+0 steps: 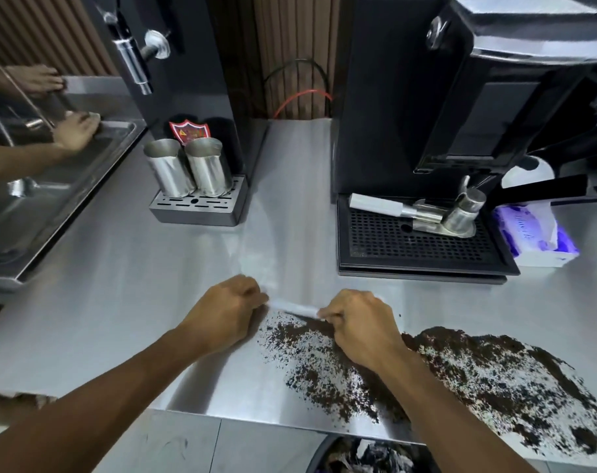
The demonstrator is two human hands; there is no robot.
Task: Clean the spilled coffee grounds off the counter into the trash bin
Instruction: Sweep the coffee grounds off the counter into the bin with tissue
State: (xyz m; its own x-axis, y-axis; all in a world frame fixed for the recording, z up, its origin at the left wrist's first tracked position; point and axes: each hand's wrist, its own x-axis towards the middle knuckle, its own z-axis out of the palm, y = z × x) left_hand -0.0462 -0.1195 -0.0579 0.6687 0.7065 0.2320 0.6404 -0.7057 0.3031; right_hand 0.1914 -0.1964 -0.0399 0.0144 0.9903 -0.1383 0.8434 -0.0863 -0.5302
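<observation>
Dark coffee grounds [467,373] lie scattered over the steel counter [126,302] at the front right, thickest along their far edge. My left hand [223,314] and my right hand [361,324] are both closed on the ends of a thin white strip [295,307], blurred, that looks like folded tissue or paper. The strip spans between them at the left far edge of the grounds, low over the counter. A dark trash bin [365,454] with rubbish inside shows below the counter's front edge, under my right forearm.
A coffee machine with a black drip tray [419,240] stands at the back right, a tissue pack [535,233] beside it. Two steel pitchers [188,167] sit on a small drip tray at the back. Another person's hands [75,131] work at the sink [51,206] on the left.
</observation>
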